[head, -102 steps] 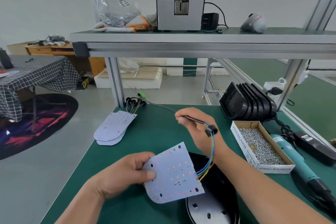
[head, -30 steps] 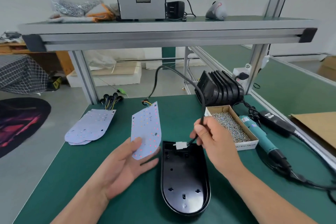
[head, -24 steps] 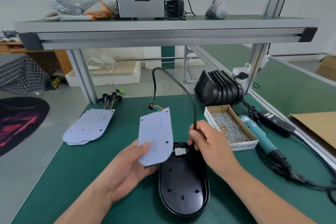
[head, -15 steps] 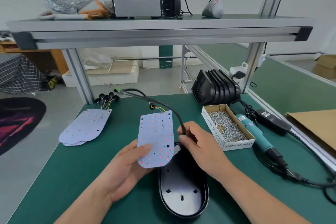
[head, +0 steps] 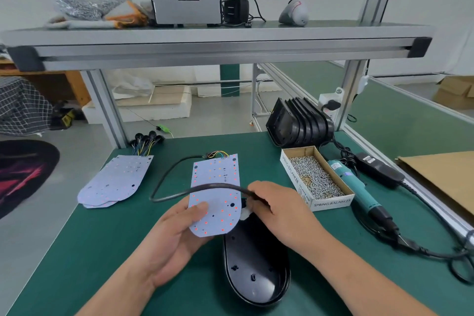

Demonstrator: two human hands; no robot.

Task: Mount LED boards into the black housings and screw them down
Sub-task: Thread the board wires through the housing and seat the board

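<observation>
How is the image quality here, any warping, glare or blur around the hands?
Head view: wide-angle warp bows the shelf beam and tilts the uprights; light is soft and even, only faint shadows under the left hand and right hand; mild sheen on the black housing, no harsh glare; the screw box label reads sharply.

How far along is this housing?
Done: one empty housing laid out. In hand: left hand holds an LED board at its far end; right hand grips the board's black cable. Left: seating the board, all screws; screwdriver lies idle, spare boards and stacked housings wait.
</observation>
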